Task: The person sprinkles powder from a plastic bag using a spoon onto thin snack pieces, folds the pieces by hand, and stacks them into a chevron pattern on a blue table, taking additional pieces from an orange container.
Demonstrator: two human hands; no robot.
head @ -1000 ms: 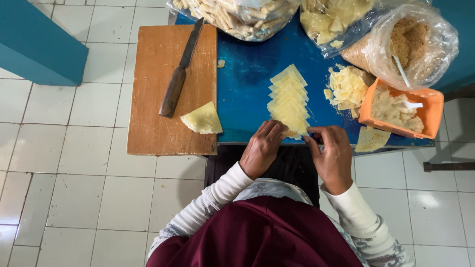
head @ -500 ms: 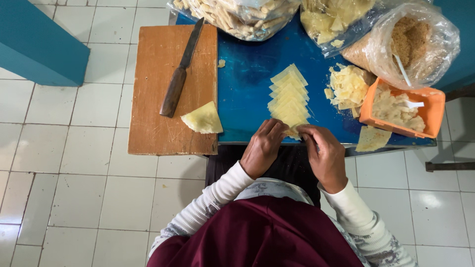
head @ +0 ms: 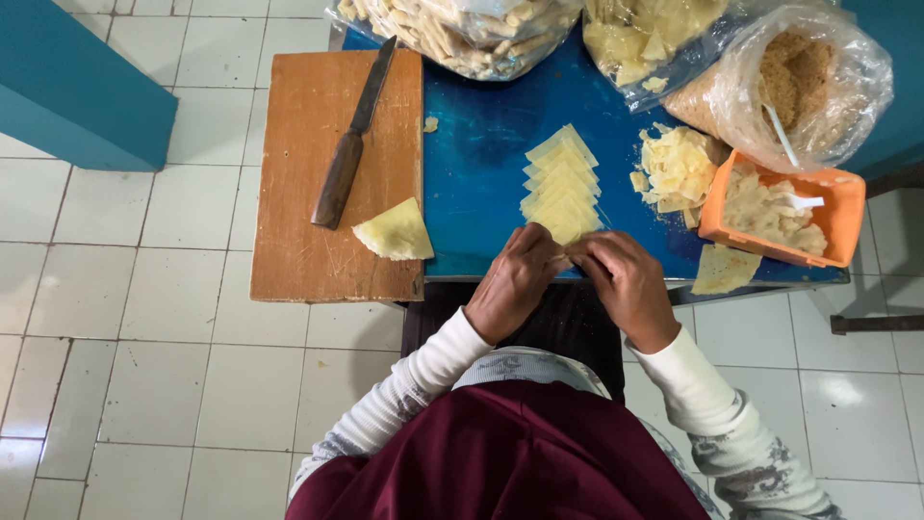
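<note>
both hands, the left hand (head: 515, 279) and right hand (head: 621, 279), have drawn together, now pinching one yellow wrapper (head: 560, 258) at the bench (head: 481, 164) edge, folding underway.

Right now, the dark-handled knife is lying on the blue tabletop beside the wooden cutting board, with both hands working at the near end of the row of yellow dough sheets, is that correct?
Not quite. The head view shows the dark-handled knife lying on the wooden cutting board, not the blue tabletop.

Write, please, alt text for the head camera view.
Both hands, left hand and right hand, pinch a pale dough piece at the near end of a row of dough sheets on a blue table. A knife lies on a wooden cutting board to the left.
</note>
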